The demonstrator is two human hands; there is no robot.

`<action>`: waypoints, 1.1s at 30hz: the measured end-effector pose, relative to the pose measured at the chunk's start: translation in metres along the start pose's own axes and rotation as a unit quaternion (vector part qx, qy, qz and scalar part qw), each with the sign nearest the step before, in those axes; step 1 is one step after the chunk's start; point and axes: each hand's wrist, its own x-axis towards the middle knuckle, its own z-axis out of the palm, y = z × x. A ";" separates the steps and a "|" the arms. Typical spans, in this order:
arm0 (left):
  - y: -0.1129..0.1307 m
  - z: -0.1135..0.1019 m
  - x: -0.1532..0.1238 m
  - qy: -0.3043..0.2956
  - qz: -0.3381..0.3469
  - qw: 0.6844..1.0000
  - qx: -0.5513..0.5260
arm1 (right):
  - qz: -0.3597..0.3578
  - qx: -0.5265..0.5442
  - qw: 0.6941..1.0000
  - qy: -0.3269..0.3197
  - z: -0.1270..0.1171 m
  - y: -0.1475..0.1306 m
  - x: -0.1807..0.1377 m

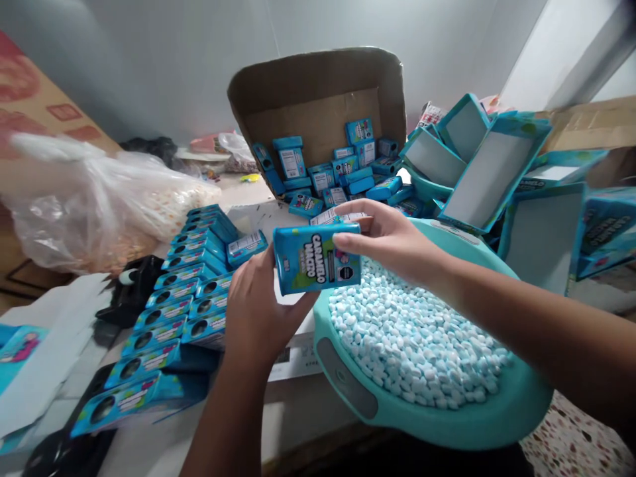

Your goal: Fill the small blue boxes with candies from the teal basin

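Observation:
Between both hands is a small blue candy box point(317, 258), printed front facing me, held over the left rim of the tub. My left hand point(263, 298) grips its left end and underside. At the box's upper right, my right hand point(382, 235) is closed on it, thumb across the front; its other fingers are partly hidden behind. Below and to the right sits a turquoise tub point(342, 381) filled with small pale blue and white candies point(417, 338). To the left, similar blue boxes point(163, 318) stand in two rows, round holes showing. One more box point(247, 248) lies beside them.
A cardboard carton point(318, 86) at the back lies open towards me with several blue boxes in it. Larger blue display trays point(497, 172) are piled at right. At left are a clear plastic bag point(99, 199) and a black tape dispenser point(132, 285).

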 end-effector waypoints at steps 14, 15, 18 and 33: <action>0.008 -0.023 0.005 0.054 -0.025 0.992 -0.107 | 0.223 0.194 0.955 0.007 0.011 0.019 0.009; 0.007 -0.024 0.005 0.054 -0.028 0.992 -0.107 | 0.225 0.198 0.954 0.008 0.012 0.020 0.009; 0.005 -0.026 0.006 0.047 -0.032 0.994 -0.094 | 0.223 0.213 0.951 0.007 0.014 0.020 0.009; 0.005 -0.020 0.005 0.015 -0.061 0.990 -0.127 | 0.160 0.174 0.970 0.054 0.007 0.016 0.011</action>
